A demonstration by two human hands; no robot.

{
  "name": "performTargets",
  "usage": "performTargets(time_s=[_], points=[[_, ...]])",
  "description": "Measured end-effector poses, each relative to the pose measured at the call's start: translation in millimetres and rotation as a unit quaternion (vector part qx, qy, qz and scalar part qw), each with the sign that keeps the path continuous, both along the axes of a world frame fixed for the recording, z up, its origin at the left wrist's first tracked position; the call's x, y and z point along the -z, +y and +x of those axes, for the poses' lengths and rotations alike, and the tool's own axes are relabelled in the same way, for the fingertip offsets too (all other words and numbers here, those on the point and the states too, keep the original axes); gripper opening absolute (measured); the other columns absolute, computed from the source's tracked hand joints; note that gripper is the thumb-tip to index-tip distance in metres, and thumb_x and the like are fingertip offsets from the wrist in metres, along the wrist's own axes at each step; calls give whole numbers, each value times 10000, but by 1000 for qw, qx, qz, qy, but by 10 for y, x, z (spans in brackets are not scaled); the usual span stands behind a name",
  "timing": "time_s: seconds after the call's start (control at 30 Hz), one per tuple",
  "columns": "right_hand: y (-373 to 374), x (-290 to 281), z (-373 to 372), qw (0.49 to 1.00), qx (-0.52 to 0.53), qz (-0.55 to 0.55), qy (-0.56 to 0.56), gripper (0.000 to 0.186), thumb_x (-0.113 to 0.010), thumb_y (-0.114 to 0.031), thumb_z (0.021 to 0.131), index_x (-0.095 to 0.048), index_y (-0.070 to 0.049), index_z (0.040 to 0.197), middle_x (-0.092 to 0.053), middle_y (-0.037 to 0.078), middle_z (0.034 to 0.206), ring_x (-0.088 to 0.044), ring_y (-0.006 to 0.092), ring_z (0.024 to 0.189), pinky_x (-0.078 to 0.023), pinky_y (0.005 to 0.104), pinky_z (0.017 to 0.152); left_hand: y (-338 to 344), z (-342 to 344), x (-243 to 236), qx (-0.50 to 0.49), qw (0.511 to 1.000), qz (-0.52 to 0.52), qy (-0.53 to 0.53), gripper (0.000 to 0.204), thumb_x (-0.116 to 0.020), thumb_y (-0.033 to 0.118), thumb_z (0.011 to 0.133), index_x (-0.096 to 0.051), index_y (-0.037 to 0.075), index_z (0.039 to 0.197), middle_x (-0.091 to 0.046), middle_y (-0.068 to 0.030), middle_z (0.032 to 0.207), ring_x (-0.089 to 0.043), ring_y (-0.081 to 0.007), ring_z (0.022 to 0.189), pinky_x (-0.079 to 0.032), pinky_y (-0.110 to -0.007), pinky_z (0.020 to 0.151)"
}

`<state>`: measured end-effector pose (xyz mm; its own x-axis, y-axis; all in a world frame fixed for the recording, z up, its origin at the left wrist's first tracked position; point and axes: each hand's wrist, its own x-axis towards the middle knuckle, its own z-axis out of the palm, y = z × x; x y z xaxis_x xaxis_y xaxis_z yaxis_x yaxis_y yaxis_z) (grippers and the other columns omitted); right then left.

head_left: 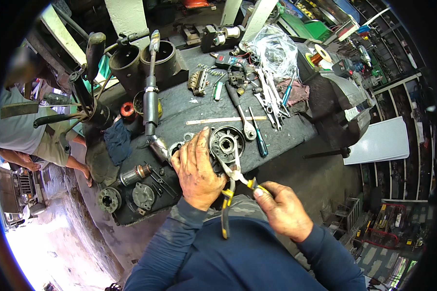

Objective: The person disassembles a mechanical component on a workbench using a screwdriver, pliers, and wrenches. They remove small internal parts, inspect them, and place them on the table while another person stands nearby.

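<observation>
My right hand [285,209] grips one yellow-and-black handle of a pair of pliers [235,175], whose handles are spread wide. The other handle hangs toward my lap. The plier jaws straddle the hub of a round metal housing [226,143] at the bench's near edge. My left hand [198,170] lies along the housing's left side, fingers stretched out and thumb near the pliers. Its palm side is hidden. Just beyond the housing are a ratchet wrench [248,129] and a screwdriver [260,140] with a teal handle.
A dark workbench [179,116] carries several spanners [273,99], an armature [136,174], a round end cover [143,196] and a blue rag [117,141]. A heavy vertical tool [151,106] stands left of my left hand. At the far left is another person [26,121].
</observation>
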<state>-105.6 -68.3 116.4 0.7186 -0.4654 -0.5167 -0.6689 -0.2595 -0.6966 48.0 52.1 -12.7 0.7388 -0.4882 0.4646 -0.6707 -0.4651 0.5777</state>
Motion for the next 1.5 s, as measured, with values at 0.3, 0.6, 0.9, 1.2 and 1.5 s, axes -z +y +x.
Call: performTargets(time_s=[0.3, 0.6, 0.9, 1.2, 1.5], points=[[-55, -134, -73, 999, -39, 14, -9, 318, -612, -274, 1116, -715, 26, 1122, -639, 91, 778, -559, 161, 722, -494, 377, 687, 8, -51, -19, -13, 998, -24, 54, 1160, -981, 467, 671, -460, 29, 1610, -635, -137, 1353, -585, -345, 1224, -379, -502, 1118], [-367, -385, 223, 992, -102, 35, 71, 390, -572, -274, 1108, -756, 66, 1161, -760, 247, 986, -721, 318, 898, -557, 428, 872, -30, -48, -36, -21, 999, -21, 38, 1076, -958, 375, 687, -485, 26, 1588, -646, -149, 1336, -588, -351, 1233, -374, -495, 1112], [-203, -421, 279, 989, -25, 64, 128, 358, -600, -306, 1127, -703, 37, 1137, -618, 37, 811, -558, 125, 757, -488, 323, 695, -41, -63, 0, -27, 999, -25, 21, 1043, -942, 422, 710, -501, 27, 1569, -650, -150, 1360, -593, -350, 1257, -360, -495, 1125], [-53, -250, 106, 988, 52, 104, 103, 383, -618, -314, 1113, -748, 42, 1164, -616, 57, 733, -547, 139, 711, -493, 378, 672, -12, -73, 19, -30, 998, -30, 43, 1052, -941, 464, 707, -507, 19, 1555, -654, -141, 1388, -613, -338, 1238, -372, -507, 1107], [-35, 52, -89, 990, 54, 133, -5, 320, -598, -311, 1138, -658, -17, 1026, -543, -28, 718, -474, 70, 622, -432, 279, 555, -33, -74, 69, -56, 998, -8, 16, 1173, -950, 640, 664, -514, 13, 1553, -648, -148, 1401, -609, -342, 1240, -366, -508, 1135]])
